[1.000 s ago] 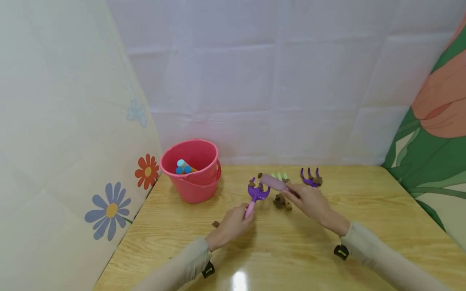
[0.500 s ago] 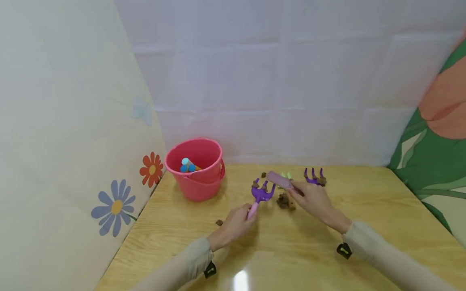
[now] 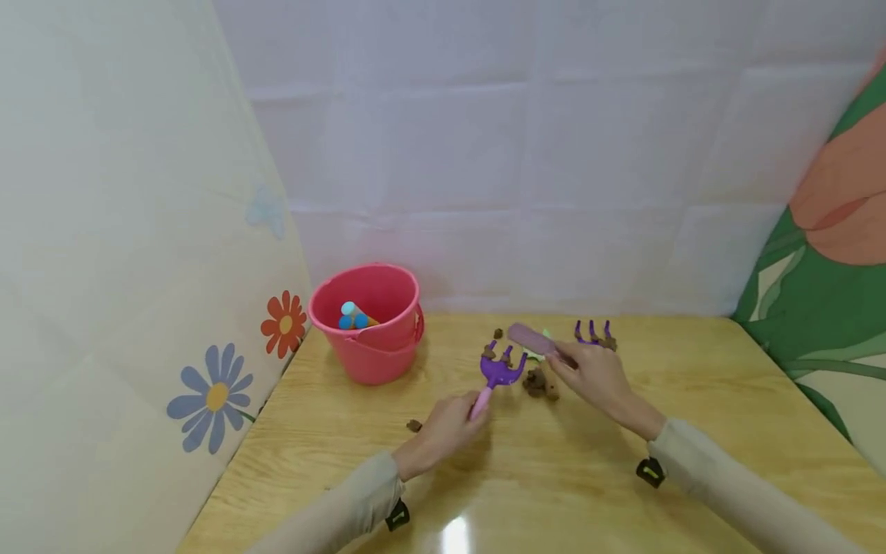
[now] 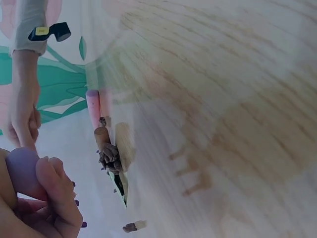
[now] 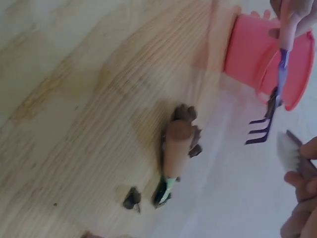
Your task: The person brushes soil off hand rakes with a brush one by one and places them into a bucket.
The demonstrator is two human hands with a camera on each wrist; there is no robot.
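Note:
My left hand [image 3: 448, 431] grips the pink handle of a purple hand rake [image 3: 500, 372], tines pointing away from me, with brown clumps stuck on them. In the right wrist view the rake [image 5: 280, 79] hangs above the table. My right hand [image 3: 601, 381] holds a mauve brush [image 3: 531, 338] close to the tines; its white bristles [image 5: 287, 151] show in the right wrist view, slightly apart from the rake. Beneath the brush lies a green tool [image 5: 170, 186] with a wooden handle [image 5: 177, 148], brown clumps [image 3: 535, 382] around it. The brush partly hides this tool in the head view.
A pink bucket [image 3: 374, 363] holding several blue-ended sticks [image 3: 354, 317] stands at the back left. Another purple rake [image 3: 595, 338] with brown clumps lies at the back right, partly behind my right hand. Loose clumps [image 3: 414, 425] dot the wooden table [image 3: 554, 492]. Cloth hangs behind.
The brush has moved slightly right, from overlapping the rake's tines to a small gap beside them, now covering more of the green tool. The left hand keeps its grip, with little movement.

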